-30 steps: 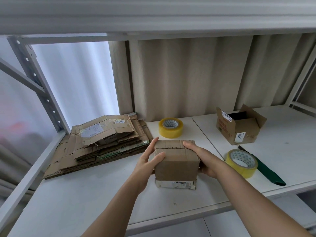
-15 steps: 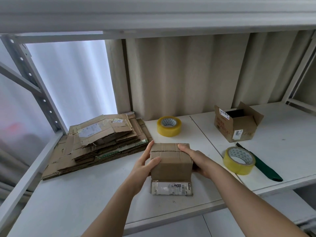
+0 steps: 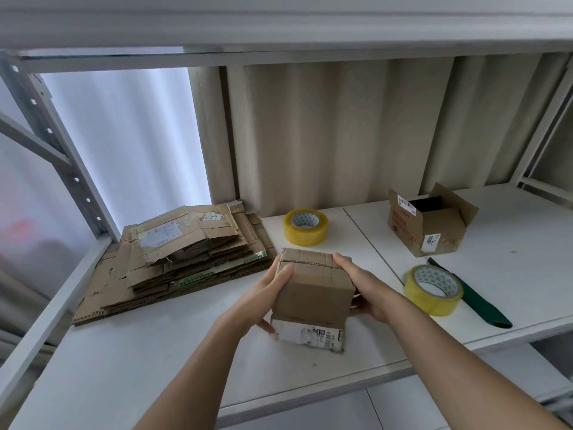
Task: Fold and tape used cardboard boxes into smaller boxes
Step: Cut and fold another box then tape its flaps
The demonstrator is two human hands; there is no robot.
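Storeroom packing spot; metal shelving (image 3: 55, 141); flattened cardboard (image 3: 173, 259); tape rolls (image 3: 305, 226)

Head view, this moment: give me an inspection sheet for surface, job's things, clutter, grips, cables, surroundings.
Surface: white shelf board, seam between two panels.
Job's things: small closed box held between both hands; flattened cardboard stack at left; open box at back right; tape roll behind the held box; second tape roll at right.
Clutter: green-handled cutter beside the second roll.
Grips: left hand and right hand each hold a side of the small box.
Cables: nothing seen.
Surroundings: beige curtain, metal rack post, shelf above.
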